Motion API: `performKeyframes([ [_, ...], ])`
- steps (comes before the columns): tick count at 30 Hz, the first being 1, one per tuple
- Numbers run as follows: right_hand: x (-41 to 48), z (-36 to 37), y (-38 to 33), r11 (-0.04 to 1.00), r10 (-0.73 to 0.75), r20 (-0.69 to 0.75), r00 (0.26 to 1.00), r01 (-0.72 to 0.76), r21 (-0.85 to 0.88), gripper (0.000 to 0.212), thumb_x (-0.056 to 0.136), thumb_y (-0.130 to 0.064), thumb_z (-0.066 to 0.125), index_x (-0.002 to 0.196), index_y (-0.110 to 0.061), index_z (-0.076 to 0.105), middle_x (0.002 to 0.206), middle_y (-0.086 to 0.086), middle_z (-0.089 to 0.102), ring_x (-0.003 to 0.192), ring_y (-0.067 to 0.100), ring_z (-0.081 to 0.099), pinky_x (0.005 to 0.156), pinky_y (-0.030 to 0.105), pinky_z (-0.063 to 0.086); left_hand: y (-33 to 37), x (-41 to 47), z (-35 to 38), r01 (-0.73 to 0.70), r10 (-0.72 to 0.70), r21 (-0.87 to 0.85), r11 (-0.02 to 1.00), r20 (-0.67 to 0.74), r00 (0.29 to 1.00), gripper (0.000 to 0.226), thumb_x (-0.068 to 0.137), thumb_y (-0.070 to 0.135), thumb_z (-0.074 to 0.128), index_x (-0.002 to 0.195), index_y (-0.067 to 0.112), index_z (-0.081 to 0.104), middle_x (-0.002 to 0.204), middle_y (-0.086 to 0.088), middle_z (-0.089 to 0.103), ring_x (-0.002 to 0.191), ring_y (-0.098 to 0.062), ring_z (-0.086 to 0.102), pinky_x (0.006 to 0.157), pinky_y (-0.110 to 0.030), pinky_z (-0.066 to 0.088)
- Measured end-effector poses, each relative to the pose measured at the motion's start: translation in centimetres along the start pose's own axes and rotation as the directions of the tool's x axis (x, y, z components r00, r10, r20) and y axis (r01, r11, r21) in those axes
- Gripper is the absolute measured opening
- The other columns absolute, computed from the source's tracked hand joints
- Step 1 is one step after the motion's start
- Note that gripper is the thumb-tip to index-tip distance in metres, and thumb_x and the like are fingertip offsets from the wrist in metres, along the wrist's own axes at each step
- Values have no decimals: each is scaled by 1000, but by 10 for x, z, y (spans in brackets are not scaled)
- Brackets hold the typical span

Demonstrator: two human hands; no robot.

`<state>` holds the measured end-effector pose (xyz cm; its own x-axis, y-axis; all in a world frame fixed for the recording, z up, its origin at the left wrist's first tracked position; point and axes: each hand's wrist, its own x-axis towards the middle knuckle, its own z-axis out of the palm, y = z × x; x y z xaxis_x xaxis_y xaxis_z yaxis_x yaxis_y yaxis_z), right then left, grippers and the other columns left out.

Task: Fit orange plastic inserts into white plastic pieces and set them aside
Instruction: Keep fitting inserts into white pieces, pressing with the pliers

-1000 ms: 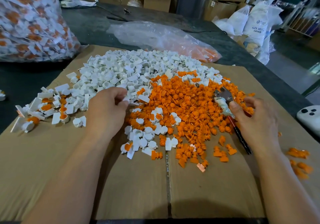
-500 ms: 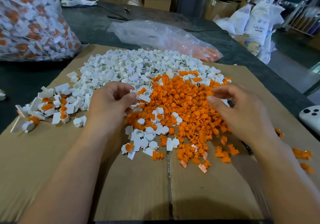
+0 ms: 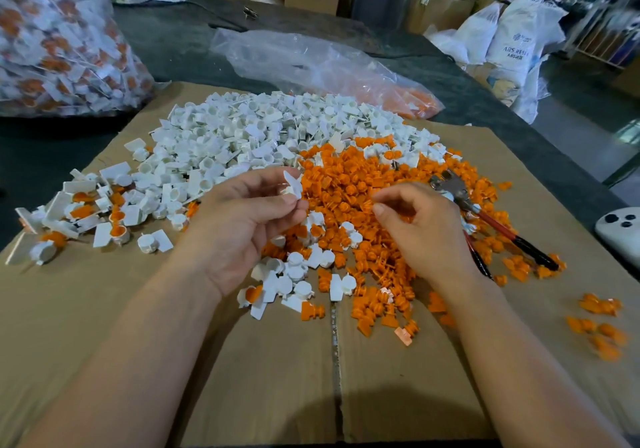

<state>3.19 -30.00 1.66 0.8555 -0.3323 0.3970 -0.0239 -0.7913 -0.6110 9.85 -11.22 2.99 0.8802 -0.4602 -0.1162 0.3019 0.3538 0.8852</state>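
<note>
Both hands have risen toward mid-frame. Left hand (image 3: 242,224) now pinches a white piece (image 3: 292,184) just above the orange inserts (image 3: 360,177). Right hand (image 3: 426,233) curls over them, and I cannot tell whether its grip holds anything. The plastic looks light, stiff and slick, so it is best pinched by its flat tab.

The piece (image 3: 292,186) in my left hand (image 3: 242,219) is plain white, like the heap (image 3: 242,136) behind it. The inserts (image 3: 360,184) are bright orange. The fitted pieces (image 3: 79,210) are white with orange centres. The cardboard (image 3: 138,309) is plain brown, the counter (image 3: 173,42) dark grey. The pliers (image 3: 485,219) have a silvery head and red-and-black handles. The big bag (image 3: 59,39) is clear, speckled white and orange.
</note>
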Motion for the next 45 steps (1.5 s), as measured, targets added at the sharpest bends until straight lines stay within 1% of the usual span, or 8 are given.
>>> performKeyframes([
  [8, -1, 1, 1, 996, -3, 102, 995, 12, -86, 17, 85, -20, 63, 101, -20, 66, 87, -16, 49, 76, 0, 47, 68, 12, 37, 1, -3, 1, 35, -35, -30, 999, -6, 999, 13, 75, 0, 59, 86, 4, 64, 72, -14, 65, 63, -20, 70, 52, -19, 55],
  [12, 2, 7, -1, 984, -39, 128, 991, 61, -168, 19, 85, -19, 63, 103, -19, 68, 92, -9, 49, 92, 9, 47, 81, 23, 39, 1, -5, 2, 19, -19, 36, 999, 23, 1000, 26, 60, 10, 64, 85, 7, 64, 58, -1, 65, 54, -16, 67, 45, -17, 52],
  [18, 6, 12, -2, 967, -73, 132, 989, 102, -232, 9, 84, -17, 63, 92, -15, 68, 86, -10, 47, 90, 7, 43, 77, 20, 34, -1, -5, 3, 22, -25, 54, 998, 54, 998, 34, 59, 7, 64, 92, 5, 67, 63, -6, 68, 58, -16, 68, 50, -18, 54],
  [24, 1, 3, -4, 996, 41, -12, 999, -40, 84, 21, 88, -14, 59, 80, -33, 52, 78, -21, 53, 73, -10, 51, 64, 1, 38, -3, -5, 2, 21, -27, 67, 998, 93, 995, 39, 52, -1, 65, 91, 6, 67, 73, -9, 65, 68, -23, 71, 55, -21, 56],
  [28, -1, -2, -8, 969, 38, -7, 999, -35, 243, 33, 87, -11, 60, 88, -43, 54, 77, -14, 58, 69, -7, 54, 62, 4, 40, -4, -6, 3, 9, -27, 129, 992, 137, 990, 39, 50, -3, 65, 87, 7, 64, 81, -10, 68, 67, -23, 71, 52, -22, 55],
  [35, -7, -1, -15, 944, -40, 40, 998, 24, 330, 37, 88, -7, 58, 93, -44, 58, 86, -18, 61, 77, 2, 63, 75, 22, 52, -6, -6, 5, 1, -24, 159, 987, 144, 989, 36, 50, -7, 66, 83, 8, 68, 67, 0, 69, 69, -20, 72, 56, -19, 54],
  [40, -12, 3, -22, 924, -98, 22, 995, 82, 373, 41, 84, -7, 62, 96, -46, 57, 82, -13, 58, 83, 13, 62, 78, 33, 54, -9, -5, 5, -75, 67, 318, 945, 34, 997, 27, 54, 1, 77, 69, 24, 75, 79, -1, 72, 65, -14, 67, 56, -21, 54],
  [45, -16, 11, -29, 927, -173, -16, 985, 169, 336, 32, 81, -15, 65, 105, -35, 58, 77, -17, 55, 76, 1, 56, 71, 18, 50, -12, -3, 7, -88, 100, 353, 932, -14, 995, 32, 64, -4, 74, 66, 28, 75, 70, -3, 72, 67, -19, 67, 73, -31, 54],
])
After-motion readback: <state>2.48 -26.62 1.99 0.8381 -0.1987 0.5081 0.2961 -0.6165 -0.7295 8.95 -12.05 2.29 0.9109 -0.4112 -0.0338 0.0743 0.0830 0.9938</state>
